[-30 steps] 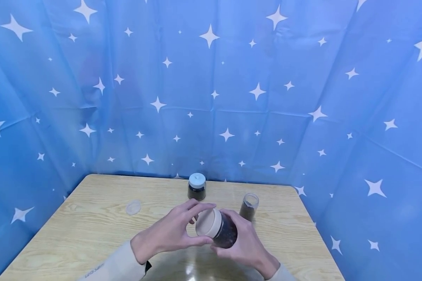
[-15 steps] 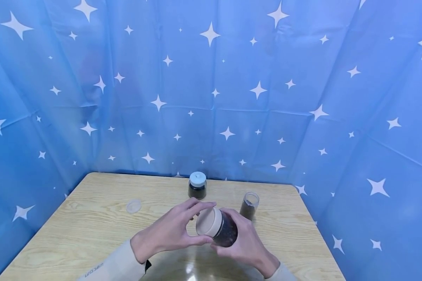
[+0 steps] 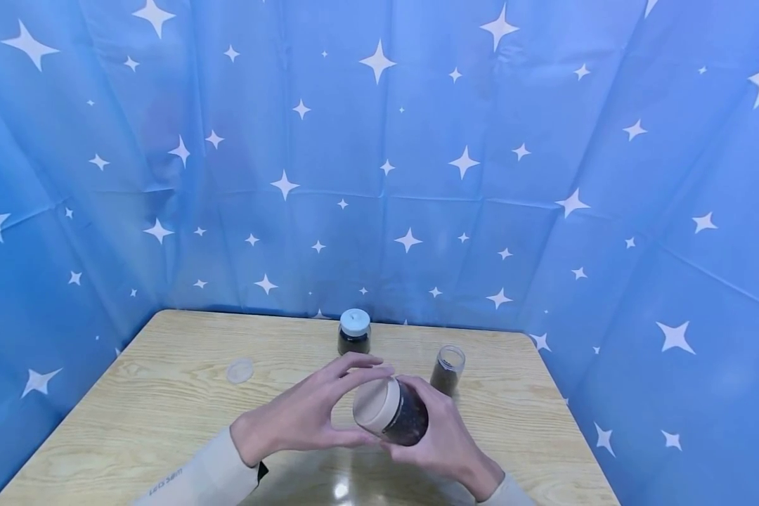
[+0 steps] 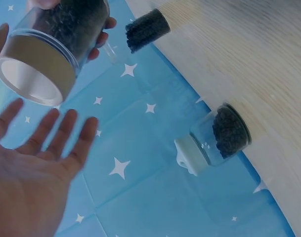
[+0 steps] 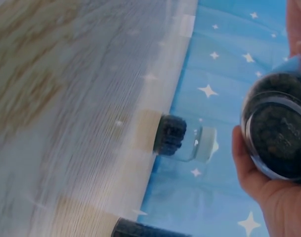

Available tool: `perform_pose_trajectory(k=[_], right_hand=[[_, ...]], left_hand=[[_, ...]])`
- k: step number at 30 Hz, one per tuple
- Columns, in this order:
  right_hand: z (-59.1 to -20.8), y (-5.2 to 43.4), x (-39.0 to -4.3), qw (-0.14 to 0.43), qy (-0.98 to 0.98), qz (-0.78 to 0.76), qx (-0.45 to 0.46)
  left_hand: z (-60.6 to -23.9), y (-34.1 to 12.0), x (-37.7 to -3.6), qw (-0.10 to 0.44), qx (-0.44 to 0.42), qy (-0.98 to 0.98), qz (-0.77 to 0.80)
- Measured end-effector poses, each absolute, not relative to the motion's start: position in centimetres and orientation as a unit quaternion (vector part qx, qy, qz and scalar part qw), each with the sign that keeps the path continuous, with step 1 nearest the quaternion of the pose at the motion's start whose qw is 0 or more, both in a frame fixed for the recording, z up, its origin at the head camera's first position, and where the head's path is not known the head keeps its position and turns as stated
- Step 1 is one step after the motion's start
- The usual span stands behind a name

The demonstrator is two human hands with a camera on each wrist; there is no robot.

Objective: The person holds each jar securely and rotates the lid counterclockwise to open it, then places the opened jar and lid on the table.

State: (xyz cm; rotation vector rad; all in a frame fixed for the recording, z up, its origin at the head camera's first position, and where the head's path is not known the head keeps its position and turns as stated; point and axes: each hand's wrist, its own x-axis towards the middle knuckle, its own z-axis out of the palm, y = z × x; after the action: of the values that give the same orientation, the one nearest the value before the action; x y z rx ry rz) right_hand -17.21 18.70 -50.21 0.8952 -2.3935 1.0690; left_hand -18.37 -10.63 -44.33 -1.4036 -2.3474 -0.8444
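blurred table (image 5: 66, 98), jar (image 5: 279, 128) cut off

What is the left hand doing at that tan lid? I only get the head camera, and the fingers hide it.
Observer: In the left wrist view the left hand has its fingers straight and spread, with a gap between them and the tan lid.
Operator: How full is the big jar?
Observer: The right wrist view looks at the clear base of the jar. Dark grains lie right against the base, and the right hand curls round the jar.
Operator: And the white-lidded one at the back?
Observer: In the left wrist view the white-lidded jar has grains only in its lower part, and the glass under its lid is clear.
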Motion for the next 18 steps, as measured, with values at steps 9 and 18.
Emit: perform_pose_trajectory(k=[9,18], right_hand=[[-50.4,18.7,-17.5,0.185,-0.847,0.382,0.321],[-50.5,18.5,-17.5,0.187,-0.845,0.383,0.324]], left_hand=[[-44.2,-11.0,-19.5,0.141,-0.560,-0.778,-0.249],[-44.4,-11.1,-19.5,0.139,-0.550,-0.786,-0.247]])
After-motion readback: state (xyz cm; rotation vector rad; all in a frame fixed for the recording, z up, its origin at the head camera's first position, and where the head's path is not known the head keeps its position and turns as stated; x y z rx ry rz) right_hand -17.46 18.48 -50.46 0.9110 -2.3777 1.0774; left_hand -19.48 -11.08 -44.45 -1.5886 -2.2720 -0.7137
